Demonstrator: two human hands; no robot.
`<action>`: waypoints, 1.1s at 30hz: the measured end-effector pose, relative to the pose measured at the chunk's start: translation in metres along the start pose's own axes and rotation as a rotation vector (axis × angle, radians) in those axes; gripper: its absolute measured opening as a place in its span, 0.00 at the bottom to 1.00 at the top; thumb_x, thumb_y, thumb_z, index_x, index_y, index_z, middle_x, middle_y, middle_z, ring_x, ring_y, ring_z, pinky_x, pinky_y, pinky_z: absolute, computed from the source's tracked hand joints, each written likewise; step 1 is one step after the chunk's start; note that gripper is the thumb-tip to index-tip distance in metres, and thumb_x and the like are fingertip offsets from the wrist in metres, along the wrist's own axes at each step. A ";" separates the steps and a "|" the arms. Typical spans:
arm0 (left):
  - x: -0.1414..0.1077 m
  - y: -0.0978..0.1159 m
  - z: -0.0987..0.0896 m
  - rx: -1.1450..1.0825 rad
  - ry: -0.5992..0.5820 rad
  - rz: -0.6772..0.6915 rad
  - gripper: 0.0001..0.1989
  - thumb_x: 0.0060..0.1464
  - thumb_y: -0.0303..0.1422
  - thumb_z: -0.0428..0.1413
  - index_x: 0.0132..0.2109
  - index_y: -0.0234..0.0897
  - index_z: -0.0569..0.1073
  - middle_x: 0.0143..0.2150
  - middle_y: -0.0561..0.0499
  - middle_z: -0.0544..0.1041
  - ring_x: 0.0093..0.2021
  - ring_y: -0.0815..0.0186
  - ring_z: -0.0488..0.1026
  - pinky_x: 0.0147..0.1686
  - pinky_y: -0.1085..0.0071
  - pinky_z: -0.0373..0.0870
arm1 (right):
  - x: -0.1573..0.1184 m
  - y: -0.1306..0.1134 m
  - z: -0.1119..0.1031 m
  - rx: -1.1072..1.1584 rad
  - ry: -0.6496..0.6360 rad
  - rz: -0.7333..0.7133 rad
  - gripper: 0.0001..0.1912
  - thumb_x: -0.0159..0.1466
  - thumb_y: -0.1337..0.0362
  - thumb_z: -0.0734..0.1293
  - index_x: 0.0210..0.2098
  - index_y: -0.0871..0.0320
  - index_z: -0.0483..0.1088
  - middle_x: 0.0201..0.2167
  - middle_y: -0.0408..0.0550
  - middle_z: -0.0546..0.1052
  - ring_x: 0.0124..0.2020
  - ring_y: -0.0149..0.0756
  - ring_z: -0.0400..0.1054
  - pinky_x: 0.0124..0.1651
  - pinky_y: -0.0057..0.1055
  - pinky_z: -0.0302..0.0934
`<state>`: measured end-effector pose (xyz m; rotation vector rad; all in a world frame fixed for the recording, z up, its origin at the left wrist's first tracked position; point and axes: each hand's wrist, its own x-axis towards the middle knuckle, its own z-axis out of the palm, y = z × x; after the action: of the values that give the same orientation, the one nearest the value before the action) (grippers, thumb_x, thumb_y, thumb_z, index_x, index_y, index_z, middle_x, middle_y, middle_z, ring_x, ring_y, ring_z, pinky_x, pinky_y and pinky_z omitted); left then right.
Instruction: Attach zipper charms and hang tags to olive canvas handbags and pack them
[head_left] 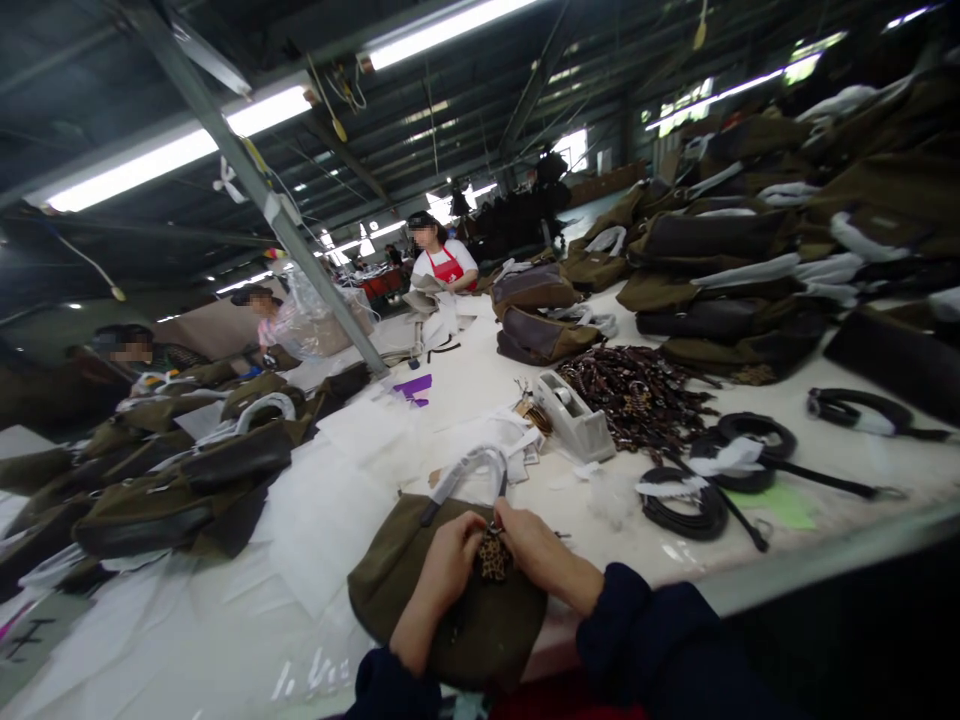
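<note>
An olive bag [390, 560] lies on the white table in front of me, its wrapped handle [480, 462] standing up at the far side. Over the bag, my left hand [452, 555] and my right hand [529, 540] meet with fingers pinched at the top of a leopard-patterned charm [493, 556]. The charm hangs between them against the bag. Both hands grip its small upper fitting, whose details are too small to make out.
Right of the bag are a tape dispenser [574, 418], a heap of dark straps [637, 395] and coiled black straps [682, 503]. Olive bags pile up at left [150, 510] and right [720, 240]. White sheets [330, 500] lie left. Several people stand beyond the table.
</note>
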<state>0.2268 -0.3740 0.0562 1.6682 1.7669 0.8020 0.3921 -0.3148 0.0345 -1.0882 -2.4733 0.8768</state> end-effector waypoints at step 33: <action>0.020 0.019 -0.009 0.545 -0.326 -0.097 0.18 0.53 0.33 0.53 0.50 0.39 0.75 0.50 0.41 0.79 0.51 0.50 0.76 0.45 0.60 0.74 | 0.045 0.063 0.045 0.112 -0.172 -0.029 0.24 0.63 0.60 0.52 0.54 0.59 0.65 0.46 0.61 0.79 0.48 0.49 0.74 0.53 0.40 0.64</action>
<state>0.2315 -0.3534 0.0759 1.8915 1.9076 -0.0160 0.3752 -0.2671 -0.0389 -0.9741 -2.5340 1.1286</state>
